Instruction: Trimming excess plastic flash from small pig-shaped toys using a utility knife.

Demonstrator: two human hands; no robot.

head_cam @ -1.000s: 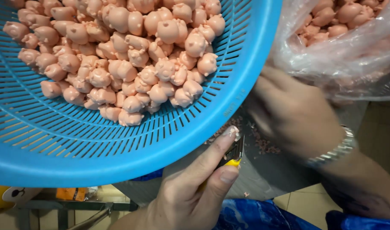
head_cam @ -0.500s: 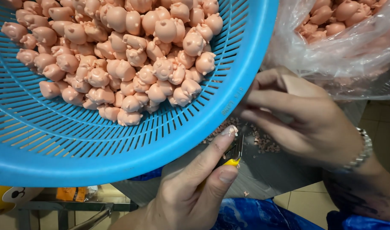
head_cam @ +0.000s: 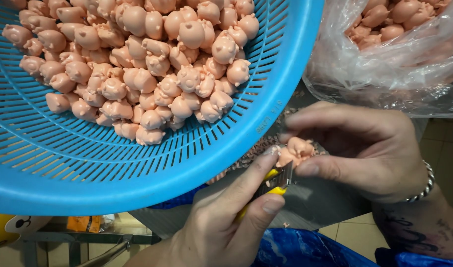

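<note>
A person trims a small pink pig figure (head_cam: 296,150) beside a blue basket (head_cam: 137,188) heaped with the same toys. The right hand (head_cam: 365,148), a bracelet (head_cam: 424,183) at its wrist, has just come down from the clear bag (head_cam: 384,69) at far right and now pinches the pig between thumb and fingers. The left hand (head_cam: 221,222) is closed around a yellow-handled cutter (head_cam: 276,180), blade touching the figure. With a fresh piece at the blade, trimming appears underway.
</note>
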